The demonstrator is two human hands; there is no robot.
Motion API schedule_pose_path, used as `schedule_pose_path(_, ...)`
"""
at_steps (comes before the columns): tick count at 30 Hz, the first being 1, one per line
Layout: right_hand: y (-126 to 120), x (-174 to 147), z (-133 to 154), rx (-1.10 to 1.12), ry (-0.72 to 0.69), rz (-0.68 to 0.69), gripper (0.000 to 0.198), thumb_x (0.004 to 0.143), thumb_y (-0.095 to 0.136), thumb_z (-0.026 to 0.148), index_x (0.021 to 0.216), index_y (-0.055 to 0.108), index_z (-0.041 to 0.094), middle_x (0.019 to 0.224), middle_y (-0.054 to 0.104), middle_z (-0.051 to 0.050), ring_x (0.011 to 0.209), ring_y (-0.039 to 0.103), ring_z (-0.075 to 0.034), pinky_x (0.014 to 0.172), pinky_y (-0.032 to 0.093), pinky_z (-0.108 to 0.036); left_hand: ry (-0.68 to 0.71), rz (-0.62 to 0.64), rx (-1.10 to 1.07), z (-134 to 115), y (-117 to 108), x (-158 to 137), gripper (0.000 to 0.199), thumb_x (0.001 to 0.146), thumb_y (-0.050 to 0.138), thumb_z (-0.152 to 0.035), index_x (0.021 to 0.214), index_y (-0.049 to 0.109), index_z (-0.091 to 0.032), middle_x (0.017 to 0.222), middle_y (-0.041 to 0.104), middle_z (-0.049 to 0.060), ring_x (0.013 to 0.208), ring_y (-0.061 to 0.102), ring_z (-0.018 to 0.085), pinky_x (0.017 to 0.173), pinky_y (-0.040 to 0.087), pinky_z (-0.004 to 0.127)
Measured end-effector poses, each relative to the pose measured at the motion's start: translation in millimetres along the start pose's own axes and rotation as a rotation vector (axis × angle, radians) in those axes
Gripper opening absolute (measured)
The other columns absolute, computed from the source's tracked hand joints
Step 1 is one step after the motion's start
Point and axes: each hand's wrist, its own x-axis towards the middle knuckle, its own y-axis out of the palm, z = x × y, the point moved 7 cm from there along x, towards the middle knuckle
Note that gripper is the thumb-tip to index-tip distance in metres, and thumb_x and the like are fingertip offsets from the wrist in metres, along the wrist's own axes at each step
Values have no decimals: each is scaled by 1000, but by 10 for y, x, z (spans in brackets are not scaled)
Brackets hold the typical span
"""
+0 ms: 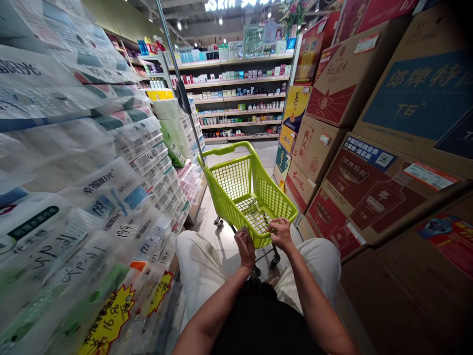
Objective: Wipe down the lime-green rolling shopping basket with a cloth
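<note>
Both grips clamped on cart rim: left hand (246, 245), right hand (281, 233) | one green cart (229, 185), seemingly empty

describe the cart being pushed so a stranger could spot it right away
Look down the narrow aisle between the wall of wrapped paper packs and the stacked cardboard boxes. The cart stands on the floor between them, left hand and right hand on its near rim. Only it is lime-green plastic mesh.

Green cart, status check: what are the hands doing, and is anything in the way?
Left hand and right hand both gripping green cart at near rim. Cart basket empty. Stacked boxes right, tissue packs left; aisle ahead open.
</note>
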Motion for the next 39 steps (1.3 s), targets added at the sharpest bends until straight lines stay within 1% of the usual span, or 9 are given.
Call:
schedule_pose_path(4, -25, -5, 4, -11, -14, -9, 20, 62, 51, 11, 66, 66, 24, 76, 71, 1, 98, 64, -22, 110, 26, -44, 123, 67, 101, -8, -40, -193, 27, 103, 50, -45, 104, 59, -20, 106, 60, 9, 102, 60, 22, 98, 52, 42)
schedule_pose_path(10, -33, -6, 13, 7, -25, -16, 21, 63, 51, 11, 66, 66, 25, 75, 71, 1, 98, 65, -22, 110, 27, -44, 406, 79, 239, -303, 8, -167, 14, 103, 50, -34, 100, 57, -22, 109, 58, 11, 113, 56, 25, 104, 49, 48)
schedule_pose_path(13, -39, -7, 16, 14, -30, -35, 20, 62, 51, 12, 66, 66, 24, 75, 71, 1, 97, 65, -22, 110, 26, -45, 330, 72, 257, -272, -7, -95, 22, 105, 45, -39, 96, 55, -21, 104, 57, 9, 106, 57, 24, 99, 51, 45)
schedule_pose_path(17, -19, -13, 18, 14, -43, -38, 21, 62, 50, 11, 66, 66, 24, 76, 71, 2, 97, 65, -22, 109, 27, -44, 275, -63, 190, -328, -109, -20, 19, 106, 44, -38, 102, 52, -22, 109, 54, 9, 108, 58, 23, 99, 52, 43)
schedule_pose_path(23, 8, -6, -4, -28, -32, -10, 22, 63, 51, 10, 67, 67, 24, 78, 72, 1, 99, 65, -22, 110, 28, -44, 453, 131, 291, -807, 104, 130, 7, 100, 53, -25, 105, 58, -23, 112, 56, 11, 116, 56, 25, 104, 50, 46)
schedule_pose_path(30, -43, 87, -94, -44, 13, 106, 23, 62, 49, 10, 68, 65, 25, 83, 73, 1, 108, 64, -23, 113, 26, -47, 242, 76, 342, -1024, 160, 730, 12, 98, 56, -21, 107, 63, -26, 116, 63, 9, 115, 57, 24, 109, 49, 43)
schedule_pose_path(34, 24, 44, 108, -92, -2, 178, 25, 70, 49, 11, 80, 65, 26, 87, 73, 0, 105, 63, -23, 119, 22, -48, 239, 164, 322, -1075, 222, 525, 10, 98, 59, -21, 104, 65, -26, 112, 64, 7, 113, 59, 22, 107, 50, 41)
schedule_pose_path(37, 154, -29, 353, -146, -29, 110, 32, 71, 49, 8, 93, 64, 25, 93, 73, -2, 102, 62, -22, 120, 21, -47, 254, 247, 336, -1093, 255, 341, 14, 98, 59, -20, 107, 67, -27, 113, 62, 7, 114, 60, 21, 106, 51, 39)
schedule_pose_path(39, 239, -64, 450, -192, -34, 57, 32, 68, 49, 7, 94, 61, 23, 93, 72, -4, 99, 62, -23, 118, 22, -47, 254, 261, 366, -1121, 264, 402, 13, 98, 59, -21, 106, 68, -27, 114, 62, 7, 116, 60, 22, 106, 52, 39)
